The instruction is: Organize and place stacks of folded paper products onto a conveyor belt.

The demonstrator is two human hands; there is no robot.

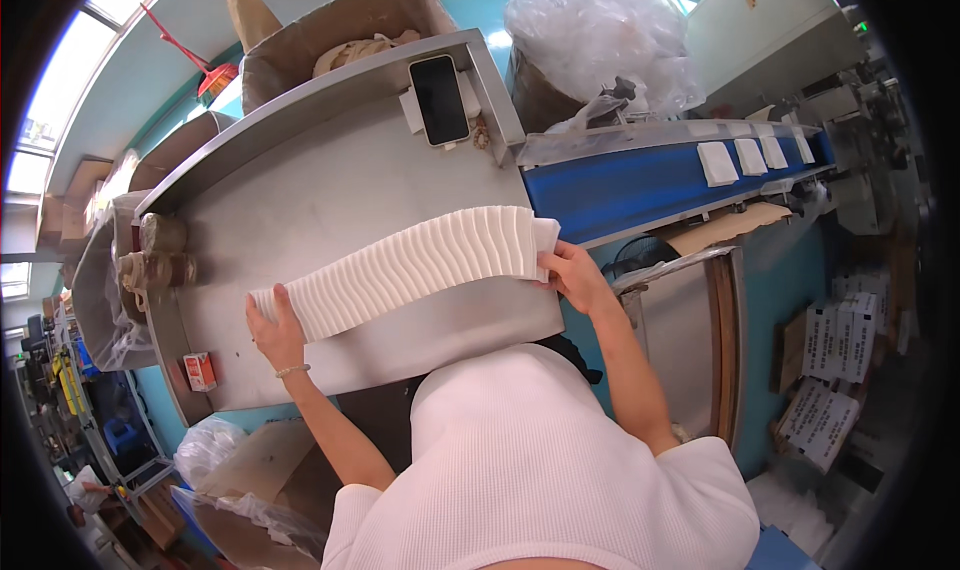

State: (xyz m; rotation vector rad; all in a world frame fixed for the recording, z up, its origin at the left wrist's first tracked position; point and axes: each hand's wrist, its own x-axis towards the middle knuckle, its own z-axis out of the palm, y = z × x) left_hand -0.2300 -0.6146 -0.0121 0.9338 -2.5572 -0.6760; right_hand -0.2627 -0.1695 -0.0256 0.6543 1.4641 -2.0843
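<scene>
A long row of white folded tissue packs [410,265] lies across the steel table [300,195], pressed together like an accordion. My left hand [272,328] presses against the row's left end. Against its right end, close to the table's right edge, my right hand [572,275] is pushing. Both hands squeeze the row between them.
A black phone [440,100] rests on a white stand at the table's back. A blue conveyor belt [640,185] to the right carries several white packs [717,163]. Cardboard boxes [330,30] and a clear plastic bag [590,30] stand behind. A small red box [200,371] sits front left.
</scene>
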